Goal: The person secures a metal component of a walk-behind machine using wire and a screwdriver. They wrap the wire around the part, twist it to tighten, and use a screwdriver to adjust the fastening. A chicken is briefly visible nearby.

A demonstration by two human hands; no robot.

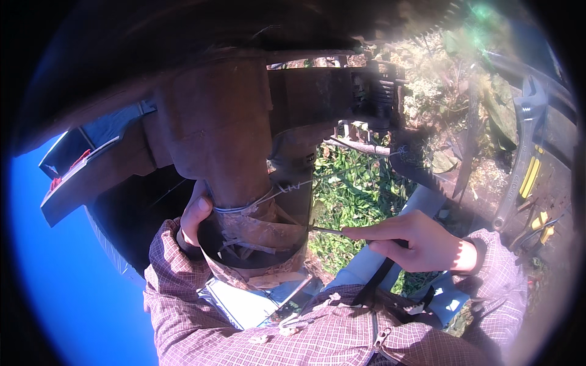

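My left hand [196, 211] grips the left rim of an open, round metal sleeve [278, 276], its thumb uppermost and its other fingers mostly hidden. Inside the sleeve, strips of brownish material lie around the lower end of a rusty pipe [229, 134], which has wire [244, 208] wound round it. A twisted strand of that wire runs off to the right. With the index finger stretched along it, my right hand [415, 242] is closed on a thin metal tool [326, 230]. The tool's tip is at the sleeve's right side; I cannot tell whether it touches. Its handle is mostly hidden in my palm.
An adjustable wrench [526, 143] lies on a dark surface at the right, near a yellow-handled tool [531, 174] and small yellow pieces [539, 227]. Rusty metal parts [314, 91] crowd the top. Green plants [342, 183] grow below, beside my blue-clad leg [421, 204].
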